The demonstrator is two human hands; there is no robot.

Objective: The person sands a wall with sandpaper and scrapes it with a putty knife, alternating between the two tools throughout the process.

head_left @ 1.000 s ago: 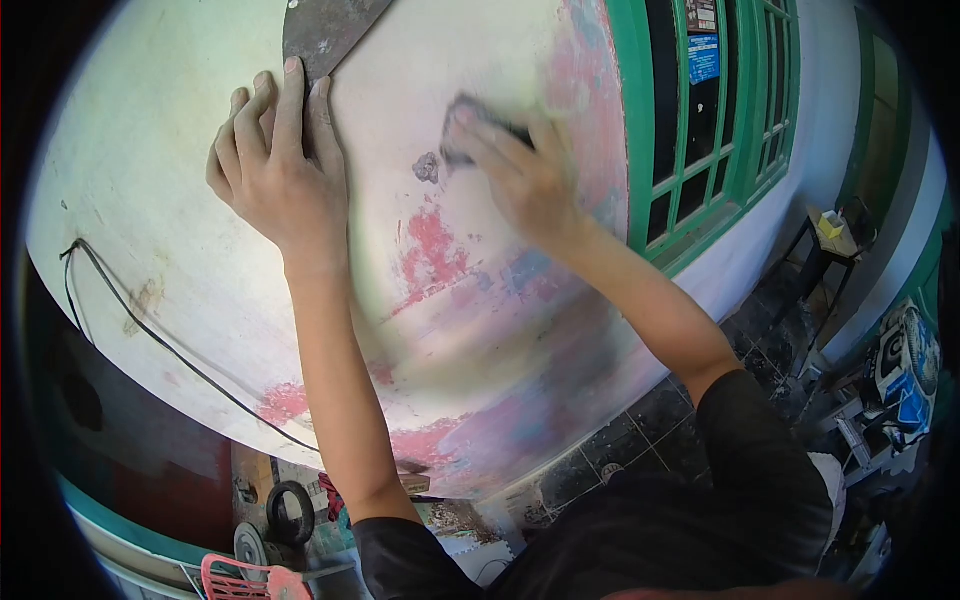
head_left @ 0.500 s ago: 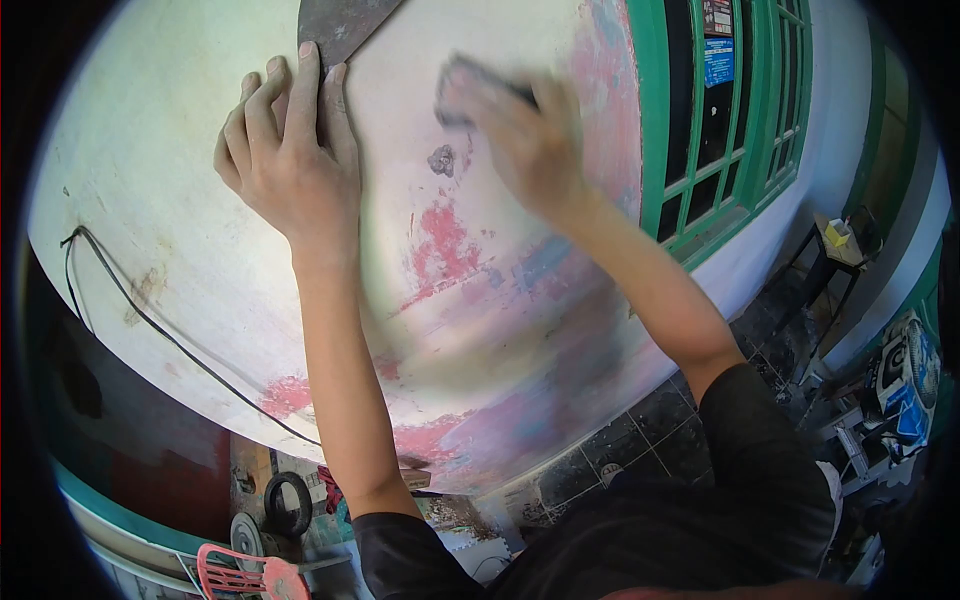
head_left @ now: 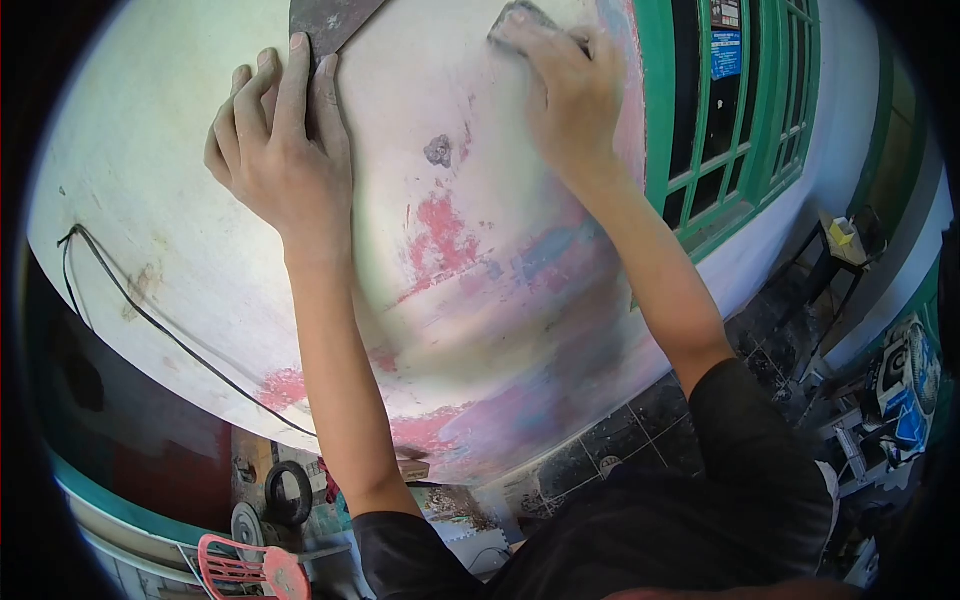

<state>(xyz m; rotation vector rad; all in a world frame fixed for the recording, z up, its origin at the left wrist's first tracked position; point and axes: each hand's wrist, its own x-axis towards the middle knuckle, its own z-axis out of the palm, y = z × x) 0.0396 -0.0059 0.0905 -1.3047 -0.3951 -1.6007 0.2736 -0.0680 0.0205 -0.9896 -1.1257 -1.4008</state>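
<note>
My left hand (head_left: 285, 155) rests against the pale wall (head_left: 400, 100) with its fingers bent. Between its thumb and index finger it pinches a dark, flat sheet (head_left: 335, 22) that looks like sandpaper; the sheet's top runs out of view. Higher on the right, near the window frame, my right hand (head_left: 578, 105) is closed around a small dark sanding pad (head_left: 522, 20), pressed to the wall and slightly blurred. Between the hands is a grey rough spot (head_left: 438, 151) on the wall. Below it lie a red worn patch (head_left: 440, 235) and bluish smears.
A green barred window (head_left: 715, 120) borders the wall on the right. A black cable (head_left: 170, 330) hangs at the left. Below are a red chair (head_left: 255, 570), a tyre (head_left: 289, 493) and dark floor tiles (head_left: 630, 440). A small table (head_left: 840, 245) stands at far right.
My right hand has slid up and to the right across the wall with the sanding pad. My left hand keeps its hold on the sheet, and the view has shifted slightly.
</note>
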